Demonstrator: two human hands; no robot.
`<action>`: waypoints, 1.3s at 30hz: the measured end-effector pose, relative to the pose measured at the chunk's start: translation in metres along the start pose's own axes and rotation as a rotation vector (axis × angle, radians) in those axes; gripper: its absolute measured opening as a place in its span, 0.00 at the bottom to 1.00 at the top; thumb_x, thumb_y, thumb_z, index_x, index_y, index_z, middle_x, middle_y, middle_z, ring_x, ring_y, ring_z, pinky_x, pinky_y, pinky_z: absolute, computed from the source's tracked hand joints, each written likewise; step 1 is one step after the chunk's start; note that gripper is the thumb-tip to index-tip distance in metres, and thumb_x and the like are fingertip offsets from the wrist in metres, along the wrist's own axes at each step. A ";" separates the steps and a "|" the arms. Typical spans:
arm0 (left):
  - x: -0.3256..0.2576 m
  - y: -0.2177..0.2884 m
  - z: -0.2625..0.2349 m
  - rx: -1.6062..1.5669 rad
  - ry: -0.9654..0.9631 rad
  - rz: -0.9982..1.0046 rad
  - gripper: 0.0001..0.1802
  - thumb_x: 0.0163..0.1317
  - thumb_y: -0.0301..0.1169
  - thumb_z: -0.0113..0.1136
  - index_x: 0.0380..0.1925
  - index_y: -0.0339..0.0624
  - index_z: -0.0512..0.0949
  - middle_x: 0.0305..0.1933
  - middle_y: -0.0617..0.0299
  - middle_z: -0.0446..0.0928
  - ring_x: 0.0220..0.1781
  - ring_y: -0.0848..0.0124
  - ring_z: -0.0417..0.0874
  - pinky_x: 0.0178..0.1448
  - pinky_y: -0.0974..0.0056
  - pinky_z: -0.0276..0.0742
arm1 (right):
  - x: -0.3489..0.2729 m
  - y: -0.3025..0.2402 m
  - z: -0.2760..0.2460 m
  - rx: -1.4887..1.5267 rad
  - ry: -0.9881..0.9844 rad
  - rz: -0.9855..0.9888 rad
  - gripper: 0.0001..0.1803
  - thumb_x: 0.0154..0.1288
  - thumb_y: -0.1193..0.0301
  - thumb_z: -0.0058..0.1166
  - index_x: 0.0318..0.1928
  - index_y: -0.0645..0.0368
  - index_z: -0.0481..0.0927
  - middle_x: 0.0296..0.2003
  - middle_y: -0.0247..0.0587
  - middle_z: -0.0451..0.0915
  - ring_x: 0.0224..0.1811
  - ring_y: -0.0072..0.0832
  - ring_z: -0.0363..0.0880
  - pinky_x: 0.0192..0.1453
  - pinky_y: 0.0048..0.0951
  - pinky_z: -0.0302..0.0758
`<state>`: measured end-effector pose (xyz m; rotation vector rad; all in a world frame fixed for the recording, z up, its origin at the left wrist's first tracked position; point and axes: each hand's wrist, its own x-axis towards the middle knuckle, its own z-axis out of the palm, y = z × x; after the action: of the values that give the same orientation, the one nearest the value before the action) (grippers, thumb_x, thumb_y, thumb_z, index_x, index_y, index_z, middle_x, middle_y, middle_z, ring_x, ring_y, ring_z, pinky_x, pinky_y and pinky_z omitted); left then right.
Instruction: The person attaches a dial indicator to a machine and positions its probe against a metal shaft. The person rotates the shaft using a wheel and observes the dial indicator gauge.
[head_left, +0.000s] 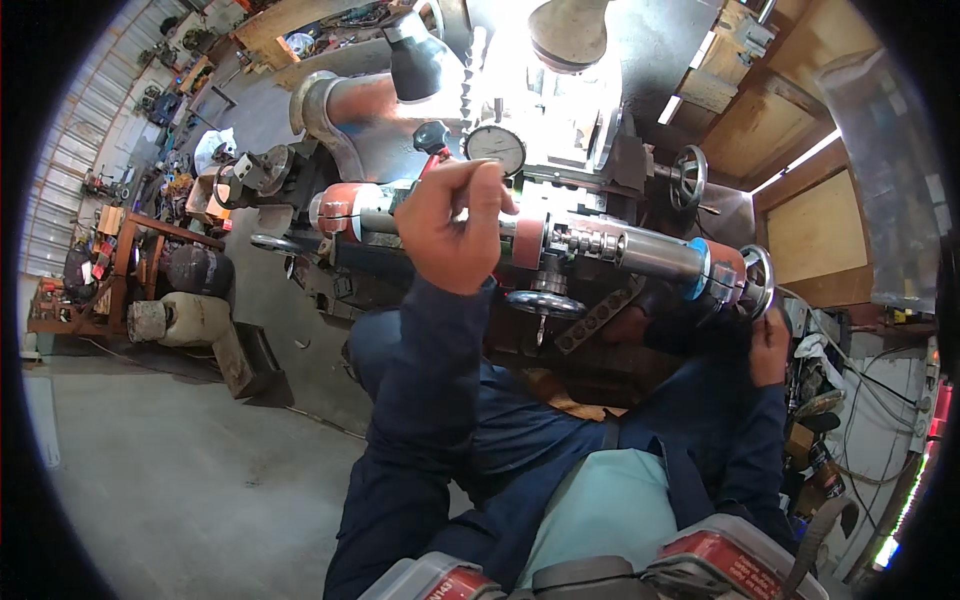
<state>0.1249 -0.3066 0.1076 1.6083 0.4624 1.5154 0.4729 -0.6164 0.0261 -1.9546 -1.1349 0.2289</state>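
Observation:
A long machine with a steel shaft (660,255) runs across in front of me. At its middle, my left hand (455,225) is raised with fingers curled together, just below a round dial gauge (495,151). What the fingers pinch, if anything, is hidden. A black knob on a red stem (432,138) stands right behind this hand. At the machine's right end, my right hand (770,347) is closed at the lower rim of a chrome handwheel (760,278). Its fingertips are partly hidden there. Another chrome handwheel (545,304) sits below the shaft's middle.
A bright lamp with a dark shade (418,62) hangs over the machine. One more handwheel (689,178) stands at the back right. On the left floor lie a beige gas cylinder (185,320) and a metal box (250,360). Wooden panels (810,200) and cables line the right side.

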 end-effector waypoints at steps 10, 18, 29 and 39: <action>0.013 0.002 -0.028 0.059 0.576 0.156 0.12 0.76 0.34 0.49 0.39 0.35 0.70 0.25 0.59 0.74 0.23 0.72 0.77 0.25 0.70 0.70 | 0.020 -0.024 -0.035 0.002 -0.219 0.096 0.10 0.74 0.69 0.51 0.45 0.65 0.78 0.32 0.32 0.78 0.33 0.20 0.72 0.40 0.24 0.70; 0.009 0.000 -0.024 0.094 0.580 0.130 0.11 0.76 0.34 0.49 0.39 0.35 0.71 0.24 0.60 0.75 0.22 0.73 0.76 0.29 0.69 0.70 | 0.073 0.006 -0.015 0.111 -0.007 0.050 0.10 0.76 0.70 0.49 0.47 0.63 0.79 0.34 0.29 0.78 0.38 0.16 0.73 0.44 0.20 0.71; 0.010 -0.005 -0.024 0.050 0.580 0.120 0.13 0.76 0.36 0.51 0.45 0.36 0.74 0.27 0.58 0.79 0.24 0.75 0.78 0.23 0.73 0.66 | 0.063 0.026 0.025 0.210 -0.066 0.240 0.12 0.70 0.67 0.53 0.48 0.62 0.80 0.38 0.34 0.81 0.41 0.25 0.79 0.45 0.32 0.78; 0.010 -0.006 -0.021 0.004 0.576 0.107 0.10 0.75 0.33 0.53 0.47 0.38 0.76 0.26 0.66 0.73 0.23 0.80 0.69 0.23 0.76 0.60 | 0.008 0.038 -0.013 0.141 -0.266 0.410 0.12 0.73 0.66 0.53 0.48 0.61 0.79 0.33 0.31 0.79 0.31 0.19 0.75 0.33 0.25 0.72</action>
<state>0.1091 -0.2888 0.1066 1.1933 0.6975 2.0622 0.5079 -0.6267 0.0079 -2.0534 -0.8396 0.7852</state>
